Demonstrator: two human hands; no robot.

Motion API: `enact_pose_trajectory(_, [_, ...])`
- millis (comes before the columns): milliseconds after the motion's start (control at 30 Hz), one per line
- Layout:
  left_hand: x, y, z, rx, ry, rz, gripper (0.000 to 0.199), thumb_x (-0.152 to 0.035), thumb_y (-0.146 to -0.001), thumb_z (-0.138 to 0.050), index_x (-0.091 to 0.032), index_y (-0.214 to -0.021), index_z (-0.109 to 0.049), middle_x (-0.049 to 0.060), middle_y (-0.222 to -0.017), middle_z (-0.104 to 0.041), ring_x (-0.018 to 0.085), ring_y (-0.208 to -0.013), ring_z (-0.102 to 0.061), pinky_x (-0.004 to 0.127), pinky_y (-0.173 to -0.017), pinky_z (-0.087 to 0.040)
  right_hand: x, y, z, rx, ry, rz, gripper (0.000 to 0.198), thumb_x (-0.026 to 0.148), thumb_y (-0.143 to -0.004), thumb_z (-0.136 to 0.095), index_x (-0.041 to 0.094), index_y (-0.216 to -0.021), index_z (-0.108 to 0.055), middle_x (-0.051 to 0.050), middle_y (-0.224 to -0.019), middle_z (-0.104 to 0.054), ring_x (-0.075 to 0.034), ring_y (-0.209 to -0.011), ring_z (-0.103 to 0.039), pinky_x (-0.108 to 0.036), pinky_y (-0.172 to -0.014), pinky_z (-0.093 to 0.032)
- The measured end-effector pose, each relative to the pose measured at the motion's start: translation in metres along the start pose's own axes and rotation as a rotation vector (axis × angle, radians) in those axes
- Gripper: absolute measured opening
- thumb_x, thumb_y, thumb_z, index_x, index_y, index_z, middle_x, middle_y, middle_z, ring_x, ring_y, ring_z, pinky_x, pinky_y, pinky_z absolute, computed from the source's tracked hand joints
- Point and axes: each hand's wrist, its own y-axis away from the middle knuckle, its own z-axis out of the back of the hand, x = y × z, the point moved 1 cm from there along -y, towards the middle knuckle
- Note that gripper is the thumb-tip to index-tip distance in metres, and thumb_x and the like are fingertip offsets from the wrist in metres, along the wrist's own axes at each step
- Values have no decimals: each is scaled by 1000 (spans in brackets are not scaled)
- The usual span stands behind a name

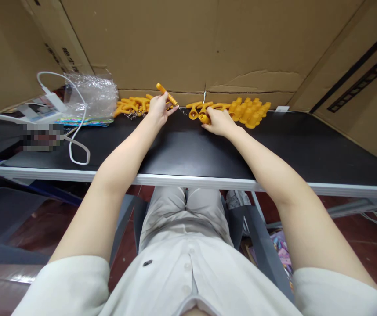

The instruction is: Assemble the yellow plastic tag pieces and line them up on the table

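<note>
My left hand [158, 109] pinches a yellow-orange plastic corkscrew handle [166, 92], tilted, with its metal spiral [182, 111] pointing right. My right hand [220, 121] is closed round a hollow yellow plastic sleeve [204, 118], its round opening facing left. The two pieces are apart. Behind and left of my left hand lies a heap of similar corkscrew handles [132, 105] with metal spirals. Just beyond my right hand lie yellow pieces with T-shaped handles and flared ends [193, 112]. A group of upright yellow sleeves [249, 113] stands to the right of it.
Brown cardboard [175, 44] walls the back and sides of the black tabletop [188, 153]. On the left are clear plastic bags [91, 94], a white cable [86, 156] and a white plug [56, 102]. A small white piece [282, 109] sits at the back right.
</note>
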Motion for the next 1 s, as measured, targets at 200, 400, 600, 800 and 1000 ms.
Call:
enact_pose_trajectory(200, [4, 10, -11, 66, -36, -34, 31, -48, -97, -88, -30, -104, -64, 8, -118, -84, 29, -148, -67, 43, -117, -64, -1, 2, 10, -63, -14, 48, 29, 36, -98, -71, 19, -121, -73, -19, -131, -79, -45, -130, -68, -56, -110, -47])
enact_pose_trajectory(400, [4, 19, -17, 56, -4, -32, 29, -41, -100, -86, -28, -105, -60, 5, -123, -81, 27, -143, -71, 43, -117, -64, 9, 6, 18, -41, -34, 55, 33, 38, -100, -72, 18, -127, -77, -20, -139, -78, -44, -135, -69, -55, -113, -45])
enact_pose_trajectory(600, [2, 24, -21, 43, 68, -32, 23, -34, -105, -80, -27, -105, -58, 4, -123, -80, 24, -139, -73, 42, -117, -64, 14, 6, 16, -57, -86, 46, 33, 40, -101, -72, 18, -125, -79, -17, -131, -81, -41, -127, -73, -48, -108, -49])
enact_pose_trajectory(800, [6, 29, -22, 183, 11, 32, 16, -16, -95, -75, -23, -100, -61, 5, -108, -81, 25, -130, -77, 48, -123, -61, 7, 3, 14, -97, -143, 3, 35, 43, -100, -72, 19, -122, -83, -13, -120, -84, -35, -112, -75, -43, -100, -52])
enact_pose_trajectory(1000, [3, 38, -17, 341, -177, 136, 39, -54, -92, -86, -22, -109, -73, 18, -131, -81, 42, -144, -71, 65, -122, -58, -3, 2, 17, -132, -185, -30, 36, 41, -99, -71, 19, -124, -84, -13, -122, -83, -36, -111, -75, -44, -99, -54])
